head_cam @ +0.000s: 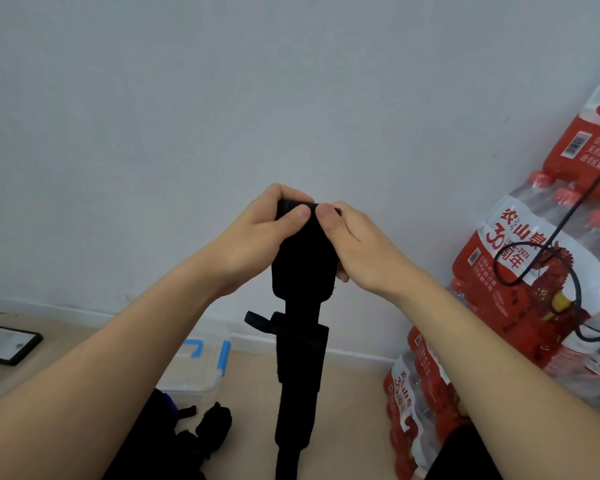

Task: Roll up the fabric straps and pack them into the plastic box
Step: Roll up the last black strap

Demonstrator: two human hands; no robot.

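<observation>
Pinching black strap (303,258), both hands (309,233) curled.

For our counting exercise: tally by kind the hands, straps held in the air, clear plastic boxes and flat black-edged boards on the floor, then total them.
Hands: 2, left hand, right hand
Long black fabric strap held up: 1
Clear plastic box with blue latches: 1
Flat black-edged board: 1
Total: 5
</observation>
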